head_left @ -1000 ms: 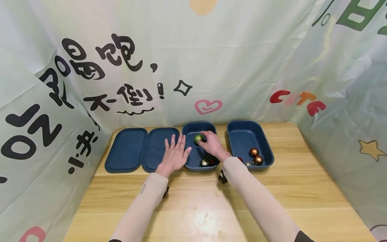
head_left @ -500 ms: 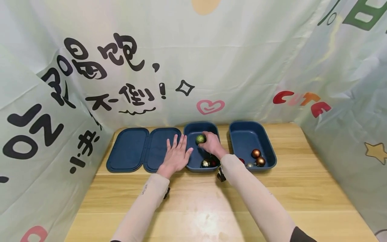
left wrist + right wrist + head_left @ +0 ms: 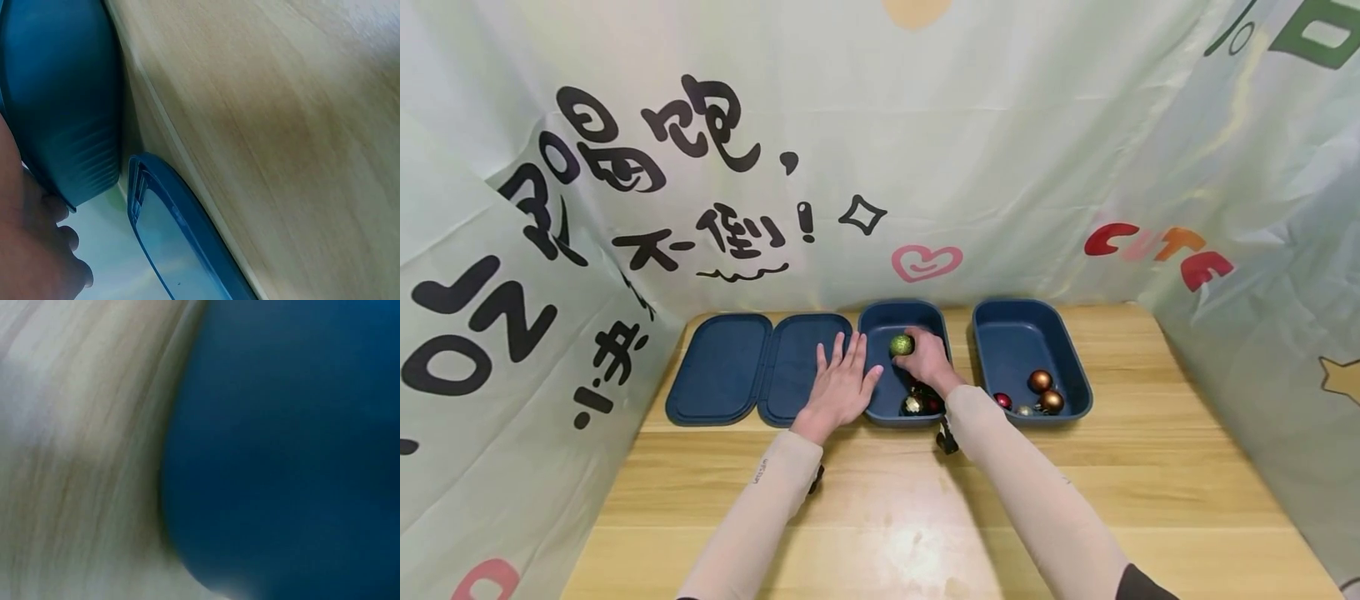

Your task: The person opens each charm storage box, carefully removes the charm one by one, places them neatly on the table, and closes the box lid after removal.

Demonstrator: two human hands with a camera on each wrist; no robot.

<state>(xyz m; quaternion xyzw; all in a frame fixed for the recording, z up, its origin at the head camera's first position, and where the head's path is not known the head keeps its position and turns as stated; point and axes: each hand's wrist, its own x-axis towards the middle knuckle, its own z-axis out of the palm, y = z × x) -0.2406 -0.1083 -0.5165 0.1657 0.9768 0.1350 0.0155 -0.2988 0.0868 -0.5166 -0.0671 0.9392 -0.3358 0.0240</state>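
Observation:
In the head view, my right hand reaches into the left of two blue boxes. Its thumb and fingers pinch a glittery green bauble over the box's floor. A gold faceted bauble and a dark red one lie at the near end of that box, partly under the wrist. My left hand is spread flat, fingers straight, at the box's left rim. The left wrist view shows that hand beside the box's outer wall. Blue box wall fills most of the right wrist view.
The right blue box holds two copper baubles, a red one and a small silvery one near its front. Two blue lids lie on the wooden table at left. A printed cloth hangs behind.
The head view has shifted slightly, moving the scene a little right. The red bauble in the right box shows more beside the right sleeve. Both hands keep their places, the green bauble still pinched.

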